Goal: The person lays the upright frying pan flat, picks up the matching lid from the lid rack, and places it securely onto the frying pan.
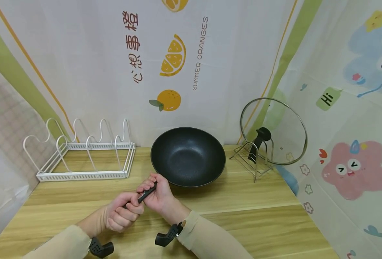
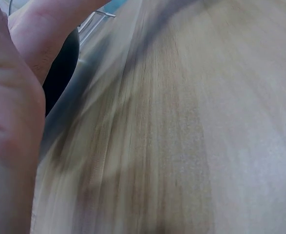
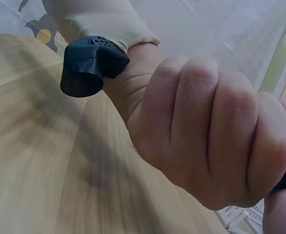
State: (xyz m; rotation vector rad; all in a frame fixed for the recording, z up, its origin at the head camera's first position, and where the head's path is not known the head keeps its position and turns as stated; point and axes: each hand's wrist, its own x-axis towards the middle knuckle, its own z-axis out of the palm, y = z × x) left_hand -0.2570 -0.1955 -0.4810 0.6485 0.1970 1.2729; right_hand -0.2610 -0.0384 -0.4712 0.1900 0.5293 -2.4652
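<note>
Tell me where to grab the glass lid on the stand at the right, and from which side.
Take the glass lid by its black knob, coming from the left front, the wok's side. The lid stands on edge in the wire stand with the knob pointing that way, and the curtain is close behind its right side.

Long beige fabric sleeves point(image 1: 207, 235) down to both wrists; small black plastic wrist-mounted cameras point(image 1: 168, 237) strapped at the cuffs, perforated on top, round-barrelled. Bare left hand point(image 1: 121, 214), bare right hand point(image 1: 156, 194).
</note>
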